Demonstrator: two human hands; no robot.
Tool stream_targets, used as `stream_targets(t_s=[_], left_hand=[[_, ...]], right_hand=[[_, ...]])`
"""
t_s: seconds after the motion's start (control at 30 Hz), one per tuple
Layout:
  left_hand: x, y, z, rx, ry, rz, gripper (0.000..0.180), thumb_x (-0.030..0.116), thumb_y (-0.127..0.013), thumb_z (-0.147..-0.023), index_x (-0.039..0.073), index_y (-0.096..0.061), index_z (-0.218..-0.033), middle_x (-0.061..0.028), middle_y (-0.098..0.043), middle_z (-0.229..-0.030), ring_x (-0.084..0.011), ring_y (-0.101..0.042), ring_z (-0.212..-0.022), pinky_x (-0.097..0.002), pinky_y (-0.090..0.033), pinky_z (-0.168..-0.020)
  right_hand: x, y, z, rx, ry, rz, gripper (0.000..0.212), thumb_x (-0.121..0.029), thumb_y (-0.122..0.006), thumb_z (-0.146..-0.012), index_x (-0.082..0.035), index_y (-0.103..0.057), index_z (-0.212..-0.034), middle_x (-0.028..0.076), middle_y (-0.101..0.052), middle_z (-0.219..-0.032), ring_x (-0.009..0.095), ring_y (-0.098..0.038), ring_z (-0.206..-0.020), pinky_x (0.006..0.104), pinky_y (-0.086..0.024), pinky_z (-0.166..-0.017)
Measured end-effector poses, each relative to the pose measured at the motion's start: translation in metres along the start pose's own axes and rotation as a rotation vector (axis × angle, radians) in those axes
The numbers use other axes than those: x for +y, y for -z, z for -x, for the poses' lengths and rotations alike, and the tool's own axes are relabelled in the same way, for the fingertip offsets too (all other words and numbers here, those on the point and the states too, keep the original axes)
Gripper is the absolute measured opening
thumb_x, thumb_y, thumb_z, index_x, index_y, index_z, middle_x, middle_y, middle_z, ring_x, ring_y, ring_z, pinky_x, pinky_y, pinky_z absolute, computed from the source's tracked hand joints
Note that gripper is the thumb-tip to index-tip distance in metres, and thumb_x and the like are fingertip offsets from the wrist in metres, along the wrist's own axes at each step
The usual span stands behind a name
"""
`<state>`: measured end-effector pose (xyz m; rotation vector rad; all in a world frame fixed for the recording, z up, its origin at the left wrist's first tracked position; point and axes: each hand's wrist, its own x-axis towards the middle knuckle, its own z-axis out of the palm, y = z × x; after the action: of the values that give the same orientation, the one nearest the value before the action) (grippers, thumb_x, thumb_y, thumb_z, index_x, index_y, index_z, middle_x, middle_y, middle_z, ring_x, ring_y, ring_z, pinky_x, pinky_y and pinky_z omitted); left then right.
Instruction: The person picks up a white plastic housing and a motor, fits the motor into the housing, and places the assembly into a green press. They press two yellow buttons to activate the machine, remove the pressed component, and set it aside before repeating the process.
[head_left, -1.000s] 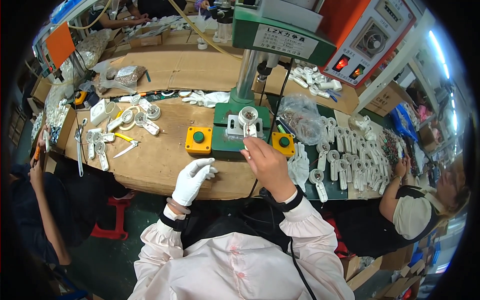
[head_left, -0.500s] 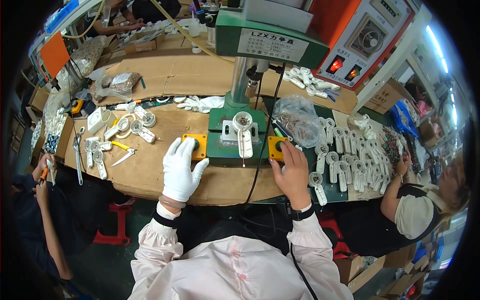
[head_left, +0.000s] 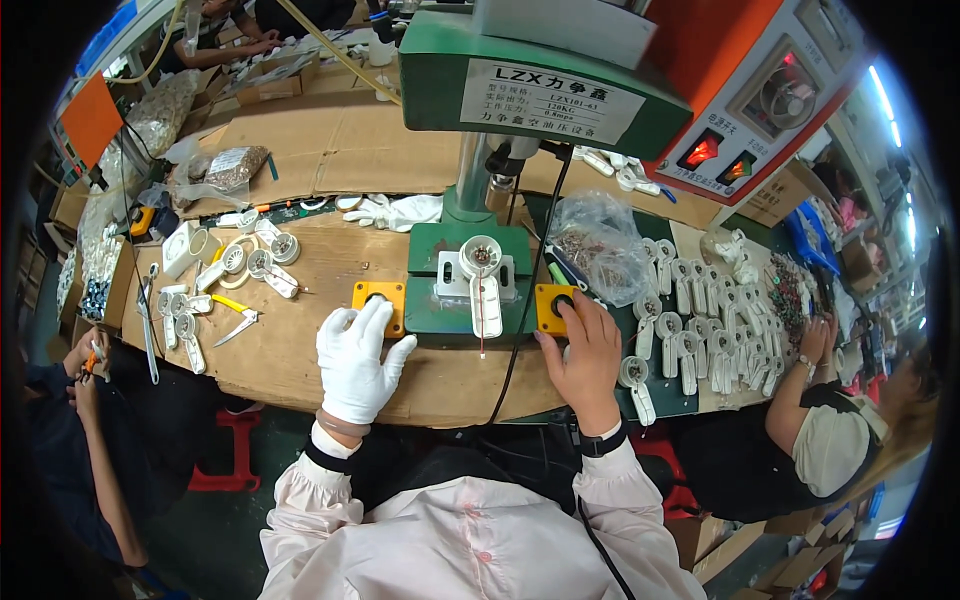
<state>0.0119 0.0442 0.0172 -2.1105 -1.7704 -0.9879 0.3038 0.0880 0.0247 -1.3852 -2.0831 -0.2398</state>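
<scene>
— How are your hands placed?

— Your gloved left hand (head_left: pixel 356 365) lies spread, fingers over one orange button box (head_left: pixel 379 303); your bare right hand (head_left: pixel 584 356) lies flat, fingers on the other (head_left: pixel 553 307).

— And the workpiece?

— One white plastic part (head_left: pixel 483 277), round-headed with a long tail, sits on the green press base (head_left: pixel 440 250) between the two boxes.
</scene>
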Motion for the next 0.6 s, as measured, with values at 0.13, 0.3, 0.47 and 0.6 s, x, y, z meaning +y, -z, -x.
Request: stream_targets(t_s=[0.13, 0.3, 0.47, 0.6], left_hand=[[0.002, 0.004, 0.004, -0.008, 0.041, 0.096, 0.058, 0.022, -0.074, -0.079, 0.004, -0.051, -0.130, -0.0132, -0.058, -0.127, -0.0374, -0.049, -0.118, -0.0454, -0.037, -0.102], [-0.009, -0.001, 0.029, 0.167, 0.105, 0.147, 0.062, 0.020, -0.069, -0.085, 0.000, -0.041, -0.138, -0.0183, -0.046, -0.140, -0.0390, -0.041, -0.128, -0.0467, -0.030, -0.109], [-0.013, -0.008, 0.034, 0.174, 0.197, 0.118, 0.064, 0.021, -0.066, -0.088, 0.000, -0.036, -0.141, -0.0194, -0.040, -0.145, -0.0391, -0.037, -0.133, -0.0470, -0.029, -0.111], [-0.013, -0.009, 0.035, 0.148, 0.180, 0.090, 0.068, 0.020, -0.071, -0.083, 0.001, -0.037, -0.140, -0.0210, -0.042, -0.142, -0.0411, -0.037, -0.131, -0.0478, -0.030, -0.109]], right_hand=[[-0.004, 0.007, 0.007, 0.010, -0.031, -0.021, 0.049, -0.023, -0.072, -0.079, -0.003, -0.057, -0.122, 0.018, -0.052, -0.131, 0.038, -0.050, -0.116, 0.0458, -0.039, -0.098], [-0.002, 0.008, 0.047, 0.052, -0.072, -0.206, 0.048, -0.015, -0.069, -0.080, 0.000, -0.055, -0.123, 0.022, -0.048, -0.134, 0.040, -0.049, -0.118, 0.0455, -0.038, -0.099], [0.001, -0.005, 0.073, 0.062, -0.105, -0.256, 0.044, -0.010, -0.066, -0.080, 0.001, -0.055, -0.122, 0.022, -0.050, -0.131, 0.040, -0.049, -0.116, 0.0451, -0.039, -0.098], [0.000, -0.009, 0.073, 0.087, -0.069, -0.208, 0.046, -0.011, -0.069, -0.078, -0.001, -0.055, -0.120, 0.020, -0.053, -0.127, 0.038, -0.052, -0.112, 0.0441, -0.042, -0.095]])
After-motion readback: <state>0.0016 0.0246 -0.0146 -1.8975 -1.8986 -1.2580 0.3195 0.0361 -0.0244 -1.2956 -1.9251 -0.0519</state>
